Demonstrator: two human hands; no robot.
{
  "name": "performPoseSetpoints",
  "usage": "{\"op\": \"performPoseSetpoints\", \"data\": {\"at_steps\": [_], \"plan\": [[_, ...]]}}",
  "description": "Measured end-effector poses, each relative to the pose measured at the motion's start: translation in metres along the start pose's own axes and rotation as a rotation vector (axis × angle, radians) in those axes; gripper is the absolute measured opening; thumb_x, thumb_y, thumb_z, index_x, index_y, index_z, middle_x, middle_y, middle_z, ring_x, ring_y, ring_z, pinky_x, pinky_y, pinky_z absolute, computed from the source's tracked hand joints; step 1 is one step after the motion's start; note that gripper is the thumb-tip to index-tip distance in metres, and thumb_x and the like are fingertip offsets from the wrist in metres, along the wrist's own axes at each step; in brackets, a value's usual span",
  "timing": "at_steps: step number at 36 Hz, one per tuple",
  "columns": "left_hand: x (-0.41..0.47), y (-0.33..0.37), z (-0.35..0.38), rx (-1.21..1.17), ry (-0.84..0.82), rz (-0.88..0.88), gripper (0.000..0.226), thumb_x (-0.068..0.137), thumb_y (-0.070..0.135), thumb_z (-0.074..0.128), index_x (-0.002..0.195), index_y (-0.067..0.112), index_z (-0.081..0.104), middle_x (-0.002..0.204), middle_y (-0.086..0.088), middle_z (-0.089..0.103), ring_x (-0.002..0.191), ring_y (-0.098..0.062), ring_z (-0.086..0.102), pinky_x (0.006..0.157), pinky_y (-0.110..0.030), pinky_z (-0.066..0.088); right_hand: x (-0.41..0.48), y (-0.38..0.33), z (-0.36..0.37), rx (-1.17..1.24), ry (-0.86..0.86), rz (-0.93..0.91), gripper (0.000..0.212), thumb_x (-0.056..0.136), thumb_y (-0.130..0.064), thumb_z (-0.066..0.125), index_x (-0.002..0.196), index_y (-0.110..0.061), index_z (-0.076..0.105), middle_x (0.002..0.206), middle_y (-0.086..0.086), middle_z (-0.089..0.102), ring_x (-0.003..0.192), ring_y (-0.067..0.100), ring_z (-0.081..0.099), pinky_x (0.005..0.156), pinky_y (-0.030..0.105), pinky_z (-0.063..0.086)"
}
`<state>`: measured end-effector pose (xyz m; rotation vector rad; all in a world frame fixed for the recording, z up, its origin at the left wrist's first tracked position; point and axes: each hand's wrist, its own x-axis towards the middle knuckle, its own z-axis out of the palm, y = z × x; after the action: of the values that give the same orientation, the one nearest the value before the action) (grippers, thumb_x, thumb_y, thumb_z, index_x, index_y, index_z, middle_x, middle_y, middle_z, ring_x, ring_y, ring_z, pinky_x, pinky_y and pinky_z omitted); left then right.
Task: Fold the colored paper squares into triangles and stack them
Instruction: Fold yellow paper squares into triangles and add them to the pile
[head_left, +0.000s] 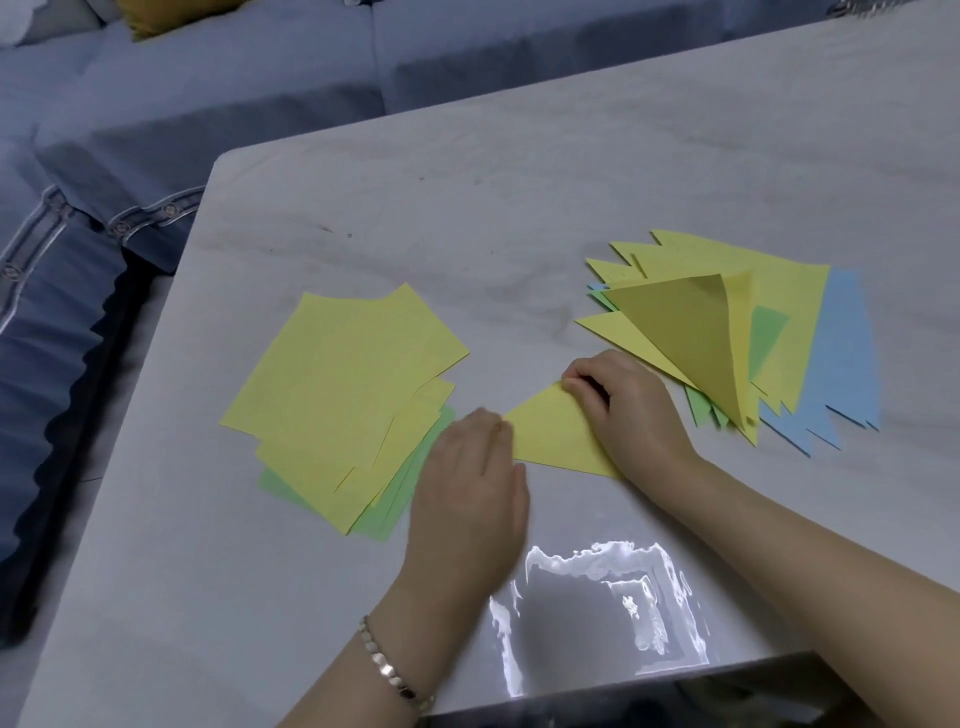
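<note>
Right now, a yellow triangle (556, 434) lies flat on the table (519, 182), toward the near edge, between two paper piles. Left hand (467, 483) is flat, fingers straight, fingertips touching the triangle's left corner; a bit blurred. Right hand (623, 405) has its fingers curled, pinching the triangle's top corner, palm resting on its right side. Loose stack of squares (343, 379), yellow over green, sits toward the left edge, just beside the left hand. Pile of folded triangles (779, 312), yellow, green and blue, fans out toward the right edge; the top yellow one gapes open. Bracelet (387, 670) on the left wrist. Blue sofa (208, 78) beyond the far edge.
</note>
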<state>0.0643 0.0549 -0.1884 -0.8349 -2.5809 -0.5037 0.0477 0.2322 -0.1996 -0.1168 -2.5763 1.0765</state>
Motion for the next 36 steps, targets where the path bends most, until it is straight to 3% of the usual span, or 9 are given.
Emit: {"op": "performPoseSetpoints", "data": {"at_steps": [2,4,6,11,13,19,28,32,36], "plan": [[0.000,0.007,0.007,-0.047,-0.145,0.039,0.043,0.089,0.022,0.039,0.114,-0.004,0.061,0.124,-0.018,0.058,0.119,-0.029,0.047,0.098,-0.039,0.036,0.000,0.000,0.001,-0.001,0.022,-0.023,0.010,0.086,-0.007,0.057,0.083,-0.006,0.066,0.076,-0.006,0.051,0.072,0.010,0.047,0.065,0.018,0.030],[-0.003,0.010,0.012,-0.023,-0.288,0.048,0.050,0.091,0.031,0.034,0.122,0.001,0.058,0.133,-0.013,0.053,0.125,-0.026,0.049,0.100,-0.039,0.040,0.000,0.000,0.001,-0.005,0.036,-0.033,0.010,0.085,-0.008,0.057,0.083,-0.005,0.067,0.075,-0.003,0.053,0.071,0.011,0.048,0.064,0.016,0.030],[-0.006,0.009,0.015,-0.008,-0.366,0.033,0.053,0.094,0.036,0.029,0.128,0.004,0.053,0.137,-0.010,0.050,0.127,-0.025,0.047,0.105,-0.040,0.031,-0.001,0.000,0.001,-0.014,0.047,-0.034,0.009,0.083,-0.006,0.059,0.083,-0.005,0.067,0.077,0.002,0.059,0.072,0.013,0.051,0.065,0.015,0.031],[-0.007,0.008,0.014,-0.015,-0.400,0.013,0.060,0.099,0.040,0.012,0.132,0.006,0.049,0.140,-0.008,0.047,0.130,-0.024,0.043,0.104,-0.038,0.024,-0.007,0.000,0.000,-0.150,0.080,-0.183,0.021,0.078,-0.004,0.060,0.097,-0.003,0.069,0.095,0.013,0.062,0.092,0.020,0.051,0.083,0.024,0.038],[-0.008,0.007,0.015,-0.026,-0.409,0.013,0.063,0.099,0.041,0.008,0.133,0.007,0.049,0.141,-0.007,0.046,0.131,-0.023,0.042,0.104,-0.038,0.024,-0.019,-0.003,-0.004,-0.207,0.007,-0.275,0.020,0.082,-0.013,0.059,0.097,-0.006,0.070,0.099,0.011,0.063,0.095,0.023,0.051,0.083,0.033,0.041],[-0.009,0.008,0.017,-0.040,-0.375,0.008,0.062,0.100,0.042,0.009,0.134,0.007,0.048,0.142,-0.007,0.044,0.133,-0.021,0.039,0.106,-0.038,0.024,-0.066,-0.004,-0.025,-0.351,-0.205,-0.404,0.031,0.090,-0.026,0.048,0.101,-0.006,0.069,0.106,0.006,0.066,0.101,0.023,0.056,0.086,0.032,0.041],[-0.009,0.008,0.016,-0.048,-0.397,-0.016,0.061,0.098,0.042,0.010,0.136,0.008,0.046,0.144,-0.005,0.043,0.134,-0.019,0.036,0.107,-0.037,0.023,-0.094,0.011,-0.065,-0.429,-0.147,-0.314,0.028,0.087,-0.022,0.051,0.098,-0.006,0.071,0.105,0.005,0.068,0.104,0.023,0.059,0.083,0.036,0.045],[-0.009,0.010,0.017,-0.051,-0.359,-0.014,0.053,0.093,0.037,0.030,0.134,0.008,0.048,0.143,-0.005,0.044,0.133,-0.019,0.038,0.106,-0.037,0.023,-0.103,0.017,-0.081,-0.453,-0.143,-0.267,0.029,0.087,-0.023,0.051,0.096,-0.007,0.073,0.107,0.006,0.068,0.109,0.024,0.058,0.081,0.039,0.046],[-0.009,0.010,0.016,-0.043,-0.359,-0.011,0.054,0.090,0.035,0.034,0.134,0.007,0.049,0.142,-0.006,0.045,0.132,-0.021,0.040,0.106,-0.037,0.024,-0.094,0.004,-0.083,-0.435,-0.171,-0.148,0.034,0.085,-0.029,0.047,0.081,-0.010,0.074,0.093,0.004,0.070,0.094,0.027,0.065,0.078,0.038,0.048]]}}
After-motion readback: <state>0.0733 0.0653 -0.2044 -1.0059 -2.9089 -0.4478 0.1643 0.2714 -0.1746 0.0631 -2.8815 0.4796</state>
